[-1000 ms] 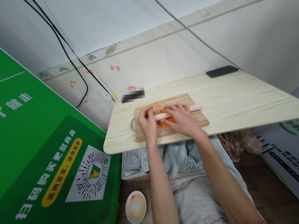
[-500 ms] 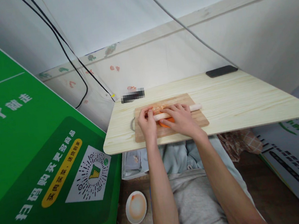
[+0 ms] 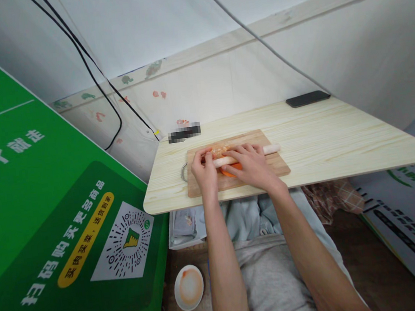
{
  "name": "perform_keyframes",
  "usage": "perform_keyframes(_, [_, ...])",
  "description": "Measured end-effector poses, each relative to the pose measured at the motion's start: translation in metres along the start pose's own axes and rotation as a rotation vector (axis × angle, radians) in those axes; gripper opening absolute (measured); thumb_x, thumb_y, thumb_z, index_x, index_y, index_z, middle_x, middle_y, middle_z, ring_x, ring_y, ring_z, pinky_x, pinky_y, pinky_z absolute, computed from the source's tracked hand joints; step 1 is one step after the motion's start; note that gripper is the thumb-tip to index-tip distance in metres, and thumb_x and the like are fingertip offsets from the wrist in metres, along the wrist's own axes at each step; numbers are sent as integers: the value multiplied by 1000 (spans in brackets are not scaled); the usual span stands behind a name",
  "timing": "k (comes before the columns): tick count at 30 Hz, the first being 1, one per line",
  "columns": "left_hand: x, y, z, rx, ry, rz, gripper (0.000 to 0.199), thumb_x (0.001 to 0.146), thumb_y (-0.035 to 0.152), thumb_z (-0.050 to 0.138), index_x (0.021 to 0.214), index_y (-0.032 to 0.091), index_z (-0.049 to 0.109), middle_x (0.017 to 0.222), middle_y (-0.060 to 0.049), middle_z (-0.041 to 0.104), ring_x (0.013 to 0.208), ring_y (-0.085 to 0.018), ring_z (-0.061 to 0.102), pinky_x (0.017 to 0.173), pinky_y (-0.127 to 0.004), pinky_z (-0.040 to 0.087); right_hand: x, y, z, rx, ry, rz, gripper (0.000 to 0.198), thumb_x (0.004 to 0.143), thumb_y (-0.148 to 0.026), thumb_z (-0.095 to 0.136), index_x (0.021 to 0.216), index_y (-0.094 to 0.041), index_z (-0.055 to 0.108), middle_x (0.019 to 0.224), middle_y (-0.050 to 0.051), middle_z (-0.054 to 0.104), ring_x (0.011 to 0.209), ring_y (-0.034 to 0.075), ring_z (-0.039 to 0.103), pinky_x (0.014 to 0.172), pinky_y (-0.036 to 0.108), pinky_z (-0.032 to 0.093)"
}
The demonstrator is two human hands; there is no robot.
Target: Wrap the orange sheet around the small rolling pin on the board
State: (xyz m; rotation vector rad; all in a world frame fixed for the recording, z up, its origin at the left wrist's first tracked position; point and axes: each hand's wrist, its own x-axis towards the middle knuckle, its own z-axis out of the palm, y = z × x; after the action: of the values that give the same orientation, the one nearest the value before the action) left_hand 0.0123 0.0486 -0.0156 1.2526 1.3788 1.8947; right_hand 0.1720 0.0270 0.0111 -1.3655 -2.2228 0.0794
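A pale wooden rolling pin [image 3: 271, 149] lies crosswise over a wooden cutting board [image 3: 280, 166]. Beneath it is a soft-looking orange piece [image 3: 231, 171], perhaps dough, partly hidden by the pin and fingers. My left hand [image 3: 205, 170] curls its fingers round the pin's left end. My right hand [image 3: 252, 164] grips the pin from above near its middle, thumb on the near side and fingers reaching over the far side. Some orange bits [image 3: 220, 150] show beyond the pin, between the hands; I cannot tell exactly what they are.
A pale wood-grain table [image 3: 341, 139] carries the board; a black phone [image 3: 308, 98] lies at its back edge. A blurred dark object [image 3: 184, 133] is at the back left. A white bowl [image 3: 189, 288] with orange residue stands below. A green panel [image 3: 30, 222] borders the left.
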Motion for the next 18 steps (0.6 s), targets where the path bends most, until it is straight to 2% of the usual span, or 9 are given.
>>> perform_keyframes(18, [0,0,0,-5,0,0,16,94,24,62,95,21,78,92,-4,79,85,-19,73,84,-31,57,0,0,0,4,-3,3,43,111,-50,58,140,-26,77,149,11,75,132,39,60,108,56,36])
